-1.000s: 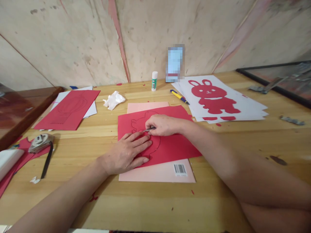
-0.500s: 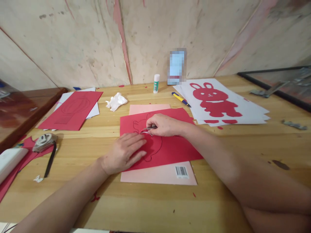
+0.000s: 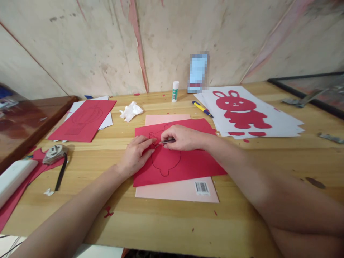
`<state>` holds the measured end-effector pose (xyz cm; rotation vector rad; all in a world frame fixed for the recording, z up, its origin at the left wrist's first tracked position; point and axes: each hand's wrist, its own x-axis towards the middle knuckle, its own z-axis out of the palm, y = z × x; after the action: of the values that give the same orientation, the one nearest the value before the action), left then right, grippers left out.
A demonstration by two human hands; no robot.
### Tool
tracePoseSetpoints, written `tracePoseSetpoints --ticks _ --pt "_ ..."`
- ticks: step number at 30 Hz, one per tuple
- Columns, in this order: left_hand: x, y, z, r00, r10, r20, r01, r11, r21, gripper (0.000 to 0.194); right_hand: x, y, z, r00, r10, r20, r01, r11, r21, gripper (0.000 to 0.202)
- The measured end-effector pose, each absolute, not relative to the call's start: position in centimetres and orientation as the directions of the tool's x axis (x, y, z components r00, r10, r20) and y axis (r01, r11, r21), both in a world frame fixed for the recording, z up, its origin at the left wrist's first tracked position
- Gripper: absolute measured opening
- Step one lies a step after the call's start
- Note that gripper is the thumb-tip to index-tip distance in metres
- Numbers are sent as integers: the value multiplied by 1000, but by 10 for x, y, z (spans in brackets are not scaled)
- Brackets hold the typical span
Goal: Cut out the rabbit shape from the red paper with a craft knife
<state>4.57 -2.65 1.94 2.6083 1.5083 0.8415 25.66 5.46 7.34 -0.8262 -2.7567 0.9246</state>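
Observation:
A red sheet of paper (image 3: 193, 161) with a dark drawn outline lies on a pale pink booklet (image 3: 174, 191) that carries a barcode. My left hand (image 3: 137, 154) rests on the left part of the sheet, fingers stretched out and apart, thumb and forefinger close to the drawing. Over the middle of the outline, my right hand (image 3: 181, 137) pinches a slim metal craft knife (image 3: 168, 141), its tip pointing left toward my left fingertips. A short pale curved slit shows in the paper by the tip. Part of the outline is hidden under my right hand.
White sheets with a red paper rabbit (image 3: 239, 104) lie right, beside a yellow-blue pen (image 3: 202, 109). Behind stand a glue stick (image 3: 175, 91) and blurred phone (image 3: 198, 73). Left are crumpled tissue (image 3: 131, 111), another drawn red sheet (image 3: 83, 123), a tape measure (image 3: 55, 153) and white case (image 3: 17, 179).
My left hand has shifted up and drawn its fingers back left, uncovering more of the outline. My right hand stays near the same spot with the knife. The view has shifted slightly.

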Motion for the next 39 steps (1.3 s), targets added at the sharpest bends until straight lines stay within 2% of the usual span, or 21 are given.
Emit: tracePoseSetpoints --ticks 6,13,15,20,24,28,32,39 --pt "46 -25 28 467 791 395 786 -576 224 27 259 54 78 -876 475 -81 429 693 -580 5" --pt "53 -15 31 531 743 407 744 -639 196 16 256 54 74 -888 454 -68 405 706 -581 7" --pt "55 -14 28 522 740 423 731 -644 226 14 257 56 75 -883 464 -73 410 686 -601 8" --pt "56 -16 22 433 768 472 709 -613 348 10 257 57 75 -810 582 -75 467 563 -682 15" --pt "49 -17 23 406 782 473 699 -599 392 16 249 53 68 -784 616 -76 532 604 -593 24" --pt "39 -15 27 527 723 447 673 -676 301 23 242 50 58 -745 662 -88 599 604 -526 15" --pt "32 -15 32 651 667 362 648 -737 192 31 241 52 52 -718 689 -101 632 584 -509 17" --pt "29 -17 40 722 643 256 649 -757 73 35 239 53 53 -698 704 -128 661 566 -493 19"
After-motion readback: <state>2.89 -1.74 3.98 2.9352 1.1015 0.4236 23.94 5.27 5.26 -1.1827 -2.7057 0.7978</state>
